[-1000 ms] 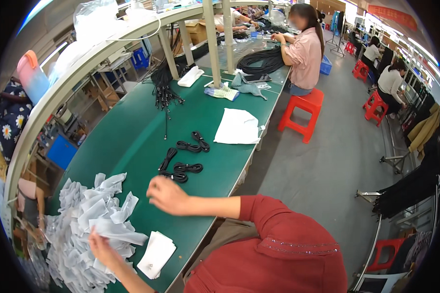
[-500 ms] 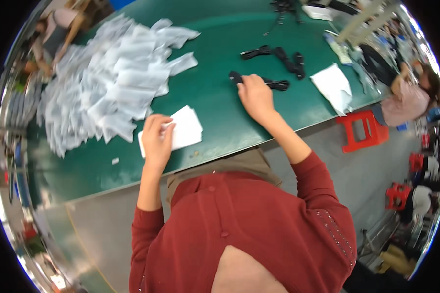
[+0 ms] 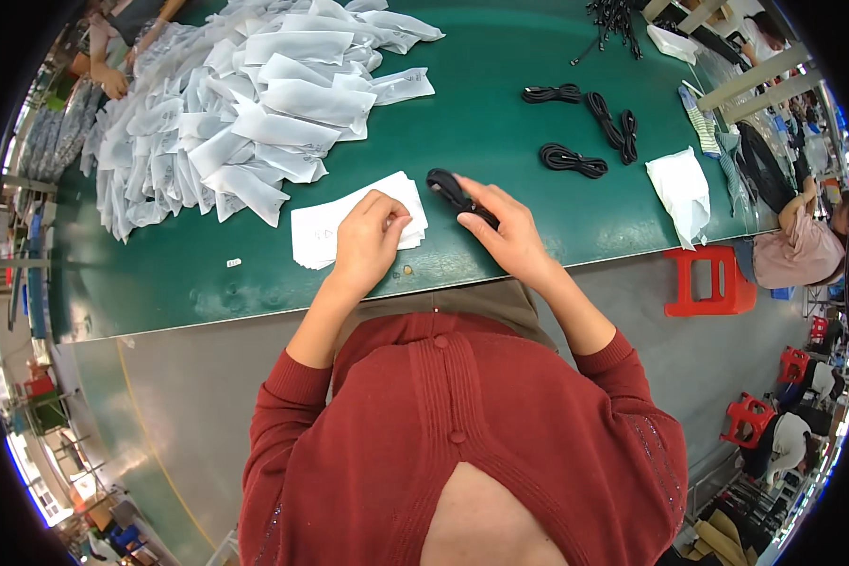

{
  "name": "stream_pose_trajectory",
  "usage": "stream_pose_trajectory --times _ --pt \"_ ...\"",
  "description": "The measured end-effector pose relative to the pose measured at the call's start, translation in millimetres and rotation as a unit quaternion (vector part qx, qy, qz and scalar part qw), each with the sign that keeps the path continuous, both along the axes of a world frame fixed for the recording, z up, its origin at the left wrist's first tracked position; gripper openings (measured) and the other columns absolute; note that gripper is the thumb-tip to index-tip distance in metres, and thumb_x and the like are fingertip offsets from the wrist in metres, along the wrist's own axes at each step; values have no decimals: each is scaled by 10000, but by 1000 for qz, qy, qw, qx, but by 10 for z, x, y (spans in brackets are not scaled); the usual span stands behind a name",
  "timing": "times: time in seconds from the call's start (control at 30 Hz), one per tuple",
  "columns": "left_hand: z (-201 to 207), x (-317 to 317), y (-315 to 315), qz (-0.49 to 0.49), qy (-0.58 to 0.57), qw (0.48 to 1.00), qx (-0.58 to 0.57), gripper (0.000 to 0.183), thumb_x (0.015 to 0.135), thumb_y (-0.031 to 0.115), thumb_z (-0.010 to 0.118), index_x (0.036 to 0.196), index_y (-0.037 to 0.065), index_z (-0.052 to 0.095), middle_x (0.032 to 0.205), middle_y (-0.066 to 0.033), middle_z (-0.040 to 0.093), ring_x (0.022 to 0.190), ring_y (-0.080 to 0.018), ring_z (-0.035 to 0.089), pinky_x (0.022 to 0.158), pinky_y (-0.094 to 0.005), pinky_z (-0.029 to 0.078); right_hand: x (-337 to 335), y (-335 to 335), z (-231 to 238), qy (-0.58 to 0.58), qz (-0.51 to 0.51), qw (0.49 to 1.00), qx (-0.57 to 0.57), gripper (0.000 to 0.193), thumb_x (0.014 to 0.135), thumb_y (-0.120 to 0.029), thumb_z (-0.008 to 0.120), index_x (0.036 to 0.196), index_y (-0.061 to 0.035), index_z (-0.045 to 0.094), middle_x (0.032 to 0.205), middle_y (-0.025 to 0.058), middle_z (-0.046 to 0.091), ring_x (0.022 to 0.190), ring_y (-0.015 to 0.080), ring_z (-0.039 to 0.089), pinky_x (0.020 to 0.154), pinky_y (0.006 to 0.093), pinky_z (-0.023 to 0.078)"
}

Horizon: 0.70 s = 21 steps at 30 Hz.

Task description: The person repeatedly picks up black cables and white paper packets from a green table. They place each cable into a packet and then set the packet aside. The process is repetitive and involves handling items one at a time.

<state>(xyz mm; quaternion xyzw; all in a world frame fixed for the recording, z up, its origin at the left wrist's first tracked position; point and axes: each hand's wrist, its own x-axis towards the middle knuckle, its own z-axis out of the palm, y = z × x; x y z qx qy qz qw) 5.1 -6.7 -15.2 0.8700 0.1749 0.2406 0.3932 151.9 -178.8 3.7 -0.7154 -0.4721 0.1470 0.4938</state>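
Note:
My right hand (image 3: 506, 231) is closed around a coiled black cable (image 3: 451, 187), its bundle sticking out past the thumb and fingers just above the green table. A stack of flat white bags (image 3: 316, 226) lies in front of me. Over its right part rests my left hand (image 3: 372, 236), fingers curled and thumb against them; whether a bag's edge is pinched there I cannot make out. Farther right lie more coiled black cables: one bundle (image 3: 573, 161) nearest, another (image 3: 551, 93) behind it, and two side by side (image 3: 611, 127).
A big heap of filled whitish bags (image 3: 274, 104) covers the table's left. At the right lie a white packet (image 3: 679, 196) and loose black cables (image 3: 615, 24) farther back. A red stool (image 3: 710, 283) stands by the table edge. Co-workers sit at both sides.
My right hand has drawn the coiled cable left and nearer, toward the white bags. My left hand has shifted to the right part of the stack. The whole view has turned somewhat.

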Motion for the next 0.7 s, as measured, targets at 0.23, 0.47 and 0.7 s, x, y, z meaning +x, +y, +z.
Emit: stream_pose_trajectory --times 0.23,0.47,0.7 --pt "-17 -47 69 22 -14 988 -153 60 849 8 689 874 1 634 790 -36 584 658 -109 496 625 -255 432 -87 -39 52 -205 3 979 -3 371 882 -100 673 1252 -129 658 814 79 536 717 258 568 654 387 486" --pt "144 -60 -3 -31 -43 995 -86 75 826 -4 686 855 10 618 847 -54 604 720 -163 537 658 -290 450 -18 -26 72 -302 87 949 -17 300 866 -92 686 1166 -107 683 831 74 558 742 245 588 662 371 501" --pt "276 12 -44 -100 -92 987 80 86 811 -14 678 844 23 607 948 -83 629 839 -191 557 716 -278 441 -139 102 57 91 46 995 2 239 871 -81 694 1108 -70 669 977 100 584 863 241 614 764 318 521"
